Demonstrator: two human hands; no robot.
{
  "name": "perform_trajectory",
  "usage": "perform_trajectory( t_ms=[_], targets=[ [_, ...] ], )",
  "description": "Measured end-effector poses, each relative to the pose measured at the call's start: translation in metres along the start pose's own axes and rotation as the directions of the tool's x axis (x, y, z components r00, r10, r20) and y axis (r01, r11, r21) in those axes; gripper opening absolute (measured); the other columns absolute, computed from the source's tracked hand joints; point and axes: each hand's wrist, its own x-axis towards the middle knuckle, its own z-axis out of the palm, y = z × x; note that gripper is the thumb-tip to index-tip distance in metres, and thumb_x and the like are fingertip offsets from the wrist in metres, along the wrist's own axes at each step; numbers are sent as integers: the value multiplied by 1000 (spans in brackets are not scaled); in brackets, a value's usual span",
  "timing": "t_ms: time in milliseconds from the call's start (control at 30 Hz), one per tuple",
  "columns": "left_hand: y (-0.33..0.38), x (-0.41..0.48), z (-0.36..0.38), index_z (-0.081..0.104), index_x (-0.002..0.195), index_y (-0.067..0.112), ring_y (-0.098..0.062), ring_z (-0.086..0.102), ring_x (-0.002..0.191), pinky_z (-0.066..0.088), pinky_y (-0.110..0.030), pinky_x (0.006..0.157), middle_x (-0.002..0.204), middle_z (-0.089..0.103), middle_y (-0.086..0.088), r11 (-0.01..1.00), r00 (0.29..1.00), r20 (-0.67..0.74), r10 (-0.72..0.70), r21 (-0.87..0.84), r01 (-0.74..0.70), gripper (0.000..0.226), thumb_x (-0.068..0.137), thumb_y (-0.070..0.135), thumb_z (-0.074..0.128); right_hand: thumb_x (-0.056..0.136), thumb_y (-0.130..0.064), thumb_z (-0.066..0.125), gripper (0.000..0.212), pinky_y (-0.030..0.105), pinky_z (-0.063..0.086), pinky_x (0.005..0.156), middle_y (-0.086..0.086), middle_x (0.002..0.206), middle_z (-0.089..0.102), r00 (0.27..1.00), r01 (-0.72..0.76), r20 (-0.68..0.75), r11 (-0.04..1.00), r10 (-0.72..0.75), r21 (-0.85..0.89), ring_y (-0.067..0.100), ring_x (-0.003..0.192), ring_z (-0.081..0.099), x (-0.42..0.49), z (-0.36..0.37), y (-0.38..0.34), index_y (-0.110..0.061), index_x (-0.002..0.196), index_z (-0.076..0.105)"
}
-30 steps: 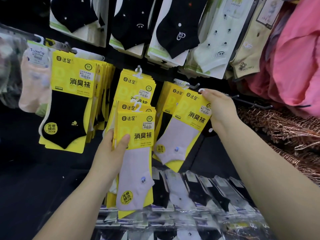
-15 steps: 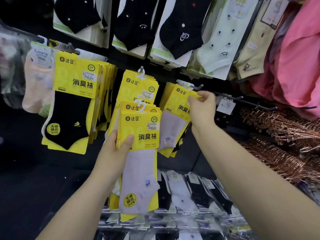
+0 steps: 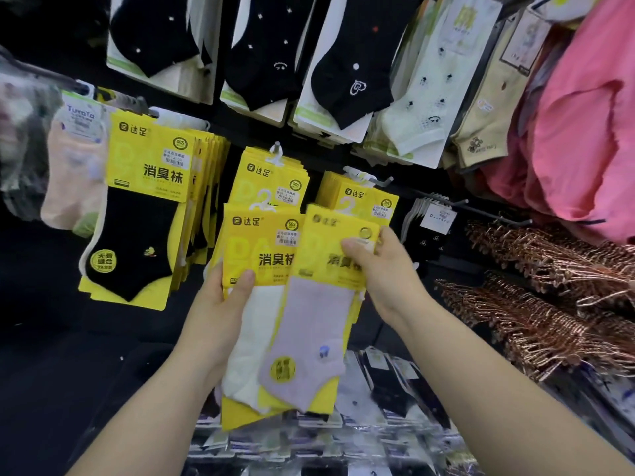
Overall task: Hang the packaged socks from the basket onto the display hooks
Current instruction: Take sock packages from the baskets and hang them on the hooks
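L hand (image 3: 223, 304) grips a stack of yellow sock packs (image 3: 254, 242) low-centre, thumb over the front card, fingers behind. R hand (image 3: 385, 269): grip narrow, pinching the header of the lilac sock pack (image 3: 316, 324), which overlaps the stack's right side & tilts a bit. Basket not in view. Step, I'd judge: peel this pack off & get it onto the far hook (image 3: 378, 183) just above, already carrying same-brand hung packs (image 3: 364, 197). To do it well: move the pinch up near the pack's top edge, keep the card square to the hook tip, slide straight back. L hand keeps the stack low & clear. Pack's own hanger tab: can't pick it out. Risk: a one-corner pinch may let the pack twist.
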Motion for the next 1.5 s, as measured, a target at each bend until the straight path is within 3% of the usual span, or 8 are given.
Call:
perform_trajectory(
  t_ms=[233,567,767,867,967,1167,1300,1500],
  targets=[
    [1,1,-5,61,104,39,-19,68,99,52,-51,90,105,72,6,998,998,-56,-3,65,6,14,96,33,52,99,-26,47,19,44,51,92,7,114,64,956,-17,-291,996,40,83,26,108,61,29,-35,3,-13,111,56],
    [1,0,-2,57,120,35,-21,65,107,49,-52,95,114,69,6,998,999,-24,-42,40,43,24,97,33,51,97,-28,50,15,32,50,70,12,118,65,979,-130,-168,987,113,-95,27,104,62,81,-26,-2,-15,101,57],
    [-1,-4,3,61,102,41,-21,64,106,50,-49,94,115,68,5,996,999,-7,-50,72,51,16,96,30,52,84,-28,70,52,37,39,97,14,129,42,834,-107,-543,938,-95,-330,30,118,46,53,-15,18,-5,123,44],
    [-1,-7,10,62,107,34,-17,66,100,54,-38,82,104,71,10,995,999,-9,-49,85,50,15,94,30,55,88,-37,63,30,25,45,73,0,103,55,979,-18,-198,953,-44,-302,18,97,54,19,9,17,-15,105,53],
    [1,-9,12,64,104,29,-14,70,91,54,-31,71,96,74,9,998,999,25,-43,43,42,14,91,30,60,83,-45,66,32,31,56,66,7,94,65,998,-50,30,985,56,-163,23,90,65,-6,29,11,-17,94,56],
    [6,-11,11,64,106,28,-10,72,87,56,-23,63,96,75,9,999,996,87,-25,-29,28,19,88,34,60,83,-22,72,31,27,57,53,23,103,65,1000,3,18,1000,-2,-28,19,85,70,-15,22,1,-10,110,61],
    [6,-11,11,63,109,28,-15,72,90,56,-33,72,98,75,3,997,994,100,-52,-53,57,18,96,27,50,89,-14,65,22,43,58,78,16,102,71,996,-57,69,998,59,-31,20,89,70,-15,10,9,-24,108,61],
    [-2,-10,10,64,106,33,5,63,97,44,-18,76,99,71,21,997,999,29,20,76,-22,18,97,25,51,89,-9,62,30,18,53,63,-4,99,72,999,26,30,996,-23,-88,5,73,66,-17,-10,15,-37,86,73]
  ],
)
